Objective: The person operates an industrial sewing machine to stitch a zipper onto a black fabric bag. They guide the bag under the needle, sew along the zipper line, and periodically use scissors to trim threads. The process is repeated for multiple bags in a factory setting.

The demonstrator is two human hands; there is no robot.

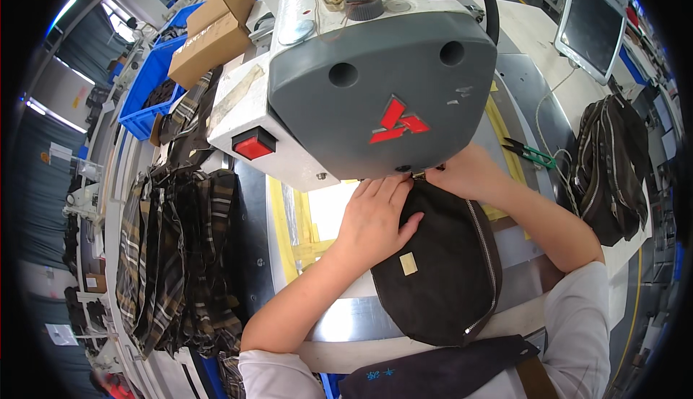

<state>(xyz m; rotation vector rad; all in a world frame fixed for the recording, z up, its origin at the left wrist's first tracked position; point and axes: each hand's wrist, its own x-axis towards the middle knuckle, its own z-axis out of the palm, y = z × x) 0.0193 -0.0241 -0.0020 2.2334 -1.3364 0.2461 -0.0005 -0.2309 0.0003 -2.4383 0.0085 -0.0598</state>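
A dark brown zippered bag (440, 269) lies on the sewing machine's bed, its narrow top end under the machine head (382, 96). A metal zipper curves down its right side, and a small pale label sits on its front. My left hand (375, 218) lies flat along the bag's upper left edge, fingers stretched toward the machine and thumb out on the fabric. My right hand (465, 174) is closed on the bag's top end, by the zipper. The machine head hides some of its fingertips and the needle area.
Green-handled thread snips (530, 154) lie right of the bed. Another dark zippered bag (612, 172) rests at the far right, below a tablet screen (592, 24). Plaid fabric pieces (177, 255) are piled on the left. Behind them stand a blue crate (148, 85) and a cardboard box (209, 45).
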